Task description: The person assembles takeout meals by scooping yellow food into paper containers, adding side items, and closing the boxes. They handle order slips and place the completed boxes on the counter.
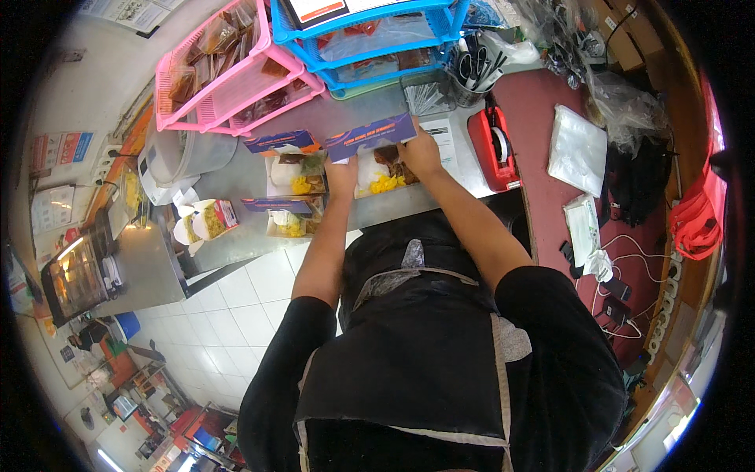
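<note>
A paper food box with its printed purple lid (373,137) raised stands before me on the metal counter. White rice (368,166), a yellow shredded food (386,183) and brown pieces (387,156) lie inside. My left hand (341,172) holds the box at its left, by the lid's lower corner. At the right side, my right hand (422,154) grips the lid's edge, its fingers partly hidden. Left of my left hand are two more filled boxes with lids up, one farther (290,171) and one nearer (285,223).
A red tape dispenser (495,144) stands to the right. Behind are pink racks (236,88), blue racks (377,53) and a cup of scissors and pens (473,88). Open boxes of yellowish food (206,223) and a clear plastic tub (197,152) are at left. Plastic bags (578,147) lie far right.
</note>
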`<state>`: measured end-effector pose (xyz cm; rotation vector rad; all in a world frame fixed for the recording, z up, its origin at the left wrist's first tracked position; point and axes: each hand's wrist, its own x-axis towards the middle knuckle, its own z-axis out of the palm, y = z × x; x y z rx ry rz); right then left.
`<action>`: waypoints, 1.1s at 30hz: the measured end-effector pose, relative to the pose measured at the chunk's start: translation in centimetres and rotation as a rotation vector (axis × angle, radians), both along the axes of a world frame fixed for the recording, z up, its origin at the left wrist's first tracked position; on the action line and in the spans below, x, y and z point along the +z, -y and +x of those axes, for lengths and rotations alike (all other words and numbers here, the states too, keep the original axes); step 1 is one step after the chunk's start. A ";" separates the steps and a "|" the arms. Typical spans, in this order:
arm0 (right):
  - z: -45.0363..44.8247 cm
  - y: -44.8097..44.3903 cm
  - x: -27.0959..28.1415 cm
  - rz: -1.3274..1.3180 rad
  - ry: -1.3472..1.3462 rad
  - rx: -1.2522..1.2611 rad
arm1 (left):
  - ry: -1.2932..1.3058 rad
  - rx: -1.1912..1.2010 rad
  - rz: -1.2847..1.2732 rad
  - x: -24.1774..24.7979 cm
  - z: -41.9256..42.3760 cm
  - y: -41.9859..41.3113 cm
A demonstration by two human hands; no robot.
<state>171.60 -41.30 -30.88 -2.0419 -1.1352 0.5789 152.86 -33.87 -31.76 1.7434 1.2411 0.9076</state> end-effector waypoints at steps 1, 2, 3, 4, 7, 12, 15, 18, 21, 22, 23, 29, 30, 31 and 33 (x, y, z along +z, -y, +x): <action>0.1 -0.2 -0.2 -0.030 0.013 -0.012 | -0.045 -0.018 -0.016 0.0 -0.3 -0.2; 0.3 -0.3 -0.3 -0.028 0.009 0.009 | -0.090 -0.034 -0.032 -0.1 -0.7 -0.5; 0.6 -0.3 -0.5 -0.012 0.005 0.017 | -0.137 -0.049 -0.048 -0.2 -1.1 -0.7; 1.0 -0.2 -0.6 0.016 0.002 0.033 | -0.130 -0.049 -0.053 -0.3 -1.5 -0.8; 2.7 0.8 -0.6 0.027 0.030 0.164 | -0.166 -0.119 -0.009 -0.7 -2.9 -0.9; 7.3 3.4 0.7 -0.033 0.279 0.682 | -0.413 -0.353 0.088 -0.4 -6.9 -0.5; 8.2 4.6 0.9 -0.058 0.363 0.794 | -0.605 -0.537 0.244 -1.2 -7.8 -0.5; 7.7 5.4 0.3 -0.094 0.461 0.802 | -0.900 -0.585 0.418 -2.1 -7.6 0.4; 7.0 6.3 -0.3 -0.064 0.591 0.782 | -0.997 -0.566 0.581 -1.3 -7.6 1.9; 6.9 6.5 -0.4 -0.097 0.553 0.763 | -0.936 -0.581 0.447 -0.7 -7.8 2.1; 6.4 6.8 -0.4 -0.071 0.260 0.666 | -0.926 -0.625 0.252 0.1 -7.9 2.2; 1.2 6.2 -1.9 -0.305 -0.224 0.270 | -0.332 -0.410 -0.544 2.2 -5.0 5.0; 1.0 5.7 -2.4 -0.227 -0.095 0.259 | -0.370 -0.409 -0.517 1.8 -4.6 5.7; 1.0 5.1 -2.8 -0.199 -0.243 0.188 | -0.279 -0.365 -0.437 1.3 -4.4 6.0; 1.4 3.6 -3.5 -0.193 -0.607 0.087 | -0.101 -0.275 -0.278 0.0 -4.4 6.2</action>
